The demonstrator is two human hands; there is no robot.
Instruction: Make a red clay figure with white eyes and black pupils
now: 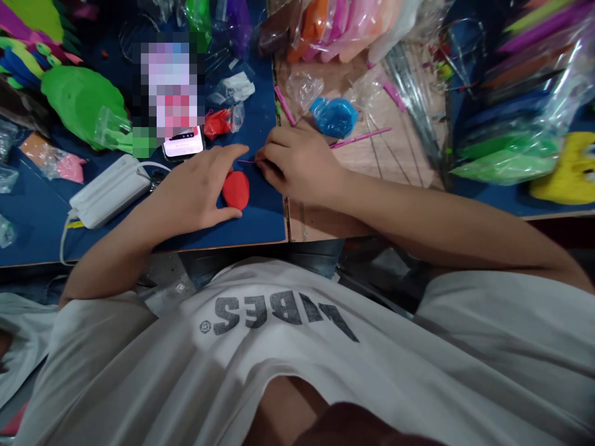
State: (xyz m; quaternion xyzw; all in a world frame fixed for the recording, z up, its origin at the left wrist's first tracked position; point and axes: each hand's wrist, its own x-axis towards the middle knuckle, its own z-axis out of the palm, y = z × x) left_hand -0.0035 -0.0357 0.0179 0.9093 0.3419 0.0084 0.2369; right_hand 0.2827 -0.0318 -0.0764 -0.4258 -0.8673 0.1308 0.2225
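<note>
A flat red clay piece point(236, 189) lies on the blue mat point(260, 223). My left hand point(199, 189) rests over it, thumb and forefinger framing the piece and touching its edges. My right hand point(300, 164) is closed in a pinch on a thin pink needle tool point(248, 161) whose tip points left, just above the red piece and near my left forefinger.
A blue clay lump point(334, 116) in plastic and a pink stick point(360, 137) lie on the wooden board point(400, 167) behind my right hand. A white power bank point(109, 191), a phone point(183, 144), a red clay bag point(218, 122) and green foam point(77, 102) sit left. Bagged colours crowd the back and right.
</note>
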